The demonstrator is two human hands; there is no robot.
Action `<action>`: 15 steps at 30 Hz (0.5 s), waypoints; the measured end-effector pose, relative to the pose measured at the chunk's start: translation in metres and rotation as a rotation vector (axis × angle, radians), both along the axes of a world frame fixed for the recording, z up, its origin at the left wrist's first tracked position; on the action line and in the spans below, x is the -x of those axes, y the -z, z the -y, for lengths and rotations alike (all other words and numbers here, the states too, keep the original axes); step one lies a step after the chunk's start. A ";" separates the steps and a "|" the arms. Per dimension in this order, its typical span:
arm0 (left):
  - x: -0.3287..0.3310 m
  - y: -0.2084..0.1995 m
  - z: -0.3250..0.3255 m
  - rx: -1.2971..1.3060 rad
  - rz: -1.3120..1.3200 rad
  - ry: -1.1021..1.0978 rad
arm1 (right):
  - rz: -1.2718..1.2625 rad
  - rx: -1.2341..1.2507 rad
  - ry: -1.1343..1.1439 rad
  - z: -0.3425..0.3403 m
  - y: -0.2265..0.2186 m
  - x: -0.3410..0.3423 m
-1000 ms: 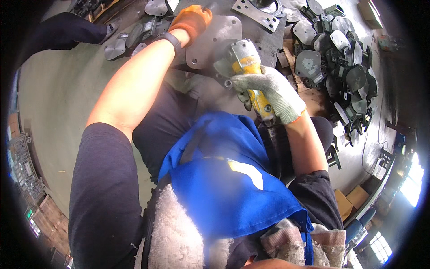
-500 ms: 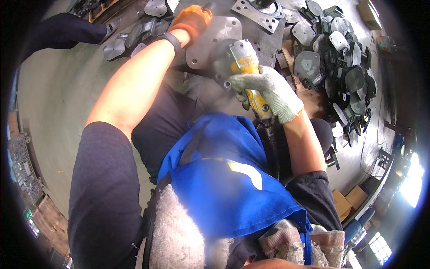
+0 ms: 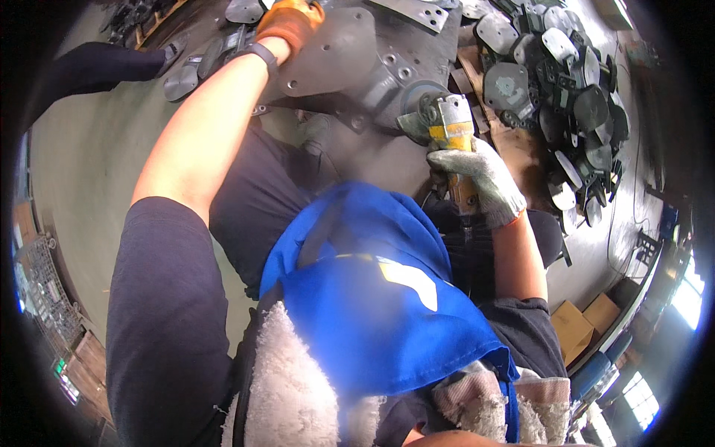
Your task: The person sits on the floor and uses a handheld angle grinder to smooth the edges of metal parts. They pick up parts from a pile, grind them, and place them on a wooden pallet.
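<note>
My left hand [image 3: 292,18], in an orange glove, rests on the upper edge of a large grey metal plate [image 3: 335,52] with bolt holes and holds it steady. My right hand [image 3: 482,175], in a grey knit glove, is closed around the body of a yellow angle grinder [image 3: 451,134]. The grinder's disc [image 3: 423,104] sits at the plate's lower right edge. A blue cloth [image 3: 372,290] hangs below my face and hides part of my right forearm.
A heap of several dark metal plates [image 3: 566,97] lies at the right on a wooden pallet [image 3: 521,149]. More grey parts [image 3: 186,71] lie at the upper left. Concrete floor [image 3: 82,171] runs along the left. Cardboard boxes [image 3: 577,324] stand at the lower right.
The view has shifted, and the grinder's head now sits lower and farther right on the plate's edge. My left hand stays on the plate's top edge.
</note>
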State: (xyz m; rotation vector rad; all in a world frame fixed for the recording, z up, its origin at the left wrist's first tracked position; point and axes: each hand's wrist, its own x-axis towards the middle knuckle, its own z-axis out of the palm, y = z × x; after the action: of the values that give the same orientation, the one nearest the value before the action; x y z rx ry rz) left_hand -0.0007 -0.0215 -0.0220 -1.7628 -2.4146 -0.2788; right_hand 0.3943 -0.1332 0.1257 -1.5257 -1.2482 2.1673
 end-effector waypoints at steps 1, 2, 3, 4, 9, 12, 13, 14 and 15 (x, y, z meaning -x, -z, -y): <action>0.054 0.029 -0.012 0.056 -0.158 0.161 | -0.010 0.023 -0.020 0.001 -0.006 -0.001; 0.096 0.047 -0.019 0.118 -0.308 0.318 | -0.015 0.049 -0.046 -0.002 -0.007 0.000; 0.085 0.039 -0.022 0.135 -0.352 0.352 | 0.000 0.002 -0.041 -0.001 0.000 -0.004; 0.072 0.032 -0.024 0.149 -0.396 0.387 | -0.009 0.023 -0.027 -0.001 0.001 -0.007; 0.061 0.024 -0.021 0.101 -0.422 0.399 | -0.013 0.019 -0.071 0.000 -0.001 -0.002; 0.087 0.040 -0.026 0.218 -0.561 0.406 | 0.021 0.005 -0.109 -0.004 0.002 0.008; 0.093 0.042 -0.029 0.219 -0.528 0.417 | 0.048 0.015 -0.079 -0.003 -0.002 0.015; 0.092 0.038 -0.033 0.218 -0.491 0.435 | 0.051 -0.009 -0.080 -0.004 -0.002 0.018; 0.073 0.033 -0.033 0.200 -0.423 0.363 | 0.055 -0.035 -0.079 -0.005 -0.001 0.020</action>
State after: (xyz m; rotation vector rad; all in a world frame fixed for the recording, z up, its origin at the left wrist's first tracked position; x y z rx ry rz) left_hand -0.0739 0.0117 -0.0555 -2.0863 -1.8780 0.2854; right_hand 0.3742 -0.1279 0.1263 -1.5570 -1.3790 2.1524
